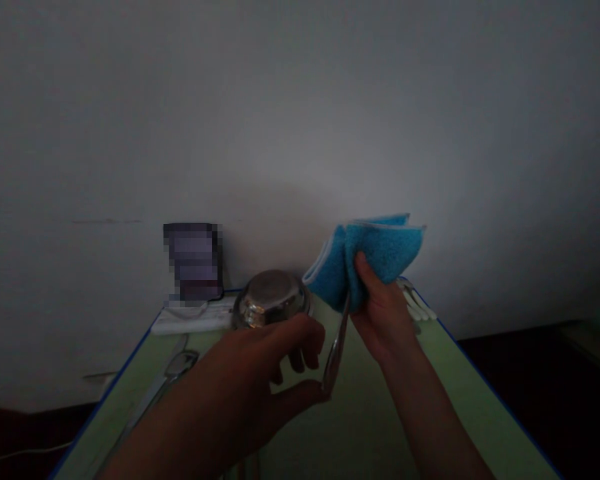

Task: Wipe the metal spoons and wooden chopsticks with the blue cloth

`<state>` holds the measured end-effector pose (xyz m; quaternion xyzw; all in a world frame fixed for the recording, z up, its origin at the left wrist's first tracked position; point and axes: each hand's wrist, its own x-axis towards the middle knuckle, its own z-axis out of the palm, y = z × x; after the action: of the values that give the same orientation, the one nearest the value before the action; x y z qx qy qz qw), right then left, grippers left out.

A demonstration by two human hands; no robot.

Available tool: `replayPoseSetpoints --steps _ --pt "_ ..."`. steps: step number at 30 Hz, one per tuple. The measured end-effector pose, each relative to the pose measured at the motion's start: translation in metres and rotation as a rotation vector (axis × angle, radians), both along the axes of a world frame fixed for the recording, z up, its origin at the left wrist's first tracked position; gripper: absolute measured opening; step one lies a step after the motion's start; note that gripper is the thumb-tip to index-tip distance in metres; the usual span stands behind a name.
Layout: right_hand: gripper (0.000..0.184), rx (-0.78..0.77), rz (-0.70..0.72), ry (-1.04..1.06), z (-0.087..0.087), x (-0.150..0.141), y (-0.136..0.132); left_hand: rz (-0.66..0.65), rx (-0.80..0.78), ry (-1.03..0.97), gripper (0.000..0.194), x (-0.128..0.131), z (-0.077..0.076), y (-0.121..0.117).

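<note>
Head view shows a folded, bright-blue cloth with pale edging raised in the right hand, over the far part of a pale-green tabletop with a blue rim. The right hand is closed on the cloth, thumb pressed flat against the near fold. A slim, shiny metal utensil slants down from the cloth's lower edge; its upper end is hidden, so its full shape is unclear. The left hand is partly open, fingers curled with a clear gap to the thumb, whose tip appears to touch the utensil's lower end.

The cloth looks light, soft and floppy, best gripped through several layers at the fold. The utensil seems stiff, fairly light and hard to break, but its polished surface may slip; the bare lower end offers a hold between thumb and finger.

Beyond the left hand, a round, shiny metal bowl lies upside down, base upward; whatever may be beneath it is hidden. At left lies a long metal utensil with a rounded head, partly covered by the left forearm.
</note>
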<state>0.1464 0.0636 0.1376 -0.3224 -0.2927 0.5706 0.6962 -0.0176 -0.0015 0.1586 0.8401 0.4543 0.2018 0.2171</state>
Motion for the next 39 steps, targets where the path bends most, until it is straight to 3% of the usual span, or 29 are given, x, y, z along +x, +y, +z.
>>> replayPoseSetpoints --steps 8,15,22,27,33,39 --pt "0.035 0.048 0.016 -0.006 0.0 -0.006 -0.004 -0.148 0.018 0.014 0.021 0.0 0.001 0.0" --pt "0.03 0.07 0.111 -0.056 -0.003 -0.005 -0.006 -0.187 0.056 -0.009 0.013 0.001 0.0 0.005" --pt "0.026 0.009 0.087 -0.098 -0.008 -0.019 -0.012 -0.075 0.141 0.006 0.015 0.005 0.002 0.012" --pt "0.034 -0.009 0.008 -0.092 -0.01 -0.025 -0.009 -0.042 0.029 0.099 0.017 -0.001 0.001 0.012" --pt "0.042 0.178 -0.016 -0.11 -0.01 -0.002 0.005 -0.058 -0.003 0.065 0.015 -0.002 0.009 -0.002" --pt "0.041 0.258 -0.022 -0.339 -0.01 0.028 0.01 0.026 0.107 -0.042 0.036 -0.006 0.018 -0.001"
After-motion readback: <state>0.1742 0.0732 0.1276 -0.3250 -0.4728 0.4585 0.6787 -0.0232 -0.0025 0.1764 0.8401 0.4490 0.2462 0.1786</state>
